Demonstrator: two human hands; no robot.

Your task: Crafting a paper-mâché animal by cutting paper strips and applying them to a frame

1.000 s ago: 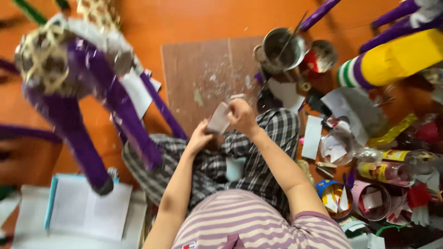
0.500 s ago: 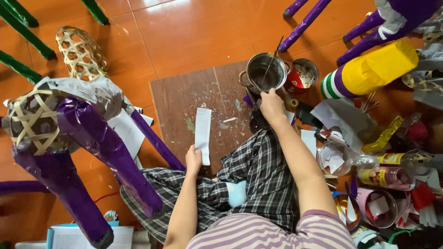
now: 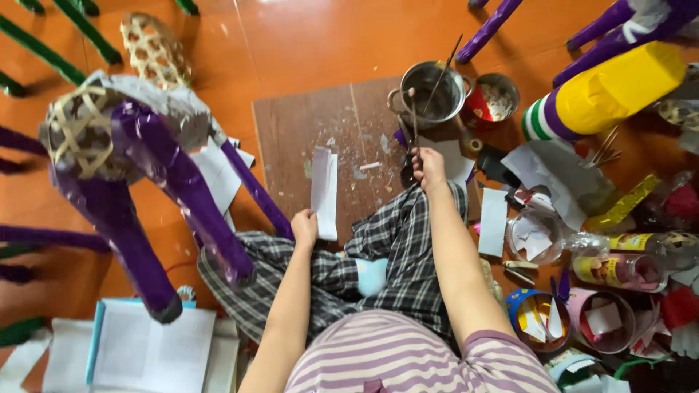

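Observation:
I sit cross-legged on an orange floor. My left hand (image 3: pixel 304 227) pinches the near end of a white paper strip (image 3: pixel 323 188) that lies over a brown board (image 3: pixel 298 131). My right hand (image 3: pixel 428 166) grips a thin stick (image 3: pixel 412 116) that points up toward a metal pot (image 3: pixel 428 93); another stick stands inside the pot. Left of me rises a woven-bamboo animal figure (image 3: pixel 127 156), partly covered in grey paper and purple paper on its legs.
A red-rimmed tin (image 3: pixel 495 98) sits beside the pot. A yellow, green-striped cylinder (image 3: pixel 604 91) lies at the right amid paper scraps, plastic cups (image 3: pixel 535 234) and jars. An open notebook (image 3: pixel 145 349) lies at the lower left. Green rods (image 3: pixel 51 51) cross the upper left.
My right hand has drawn back from the pot with a stick in it. My left hand keeps the paper strip, lowered from in front of me onto the board.

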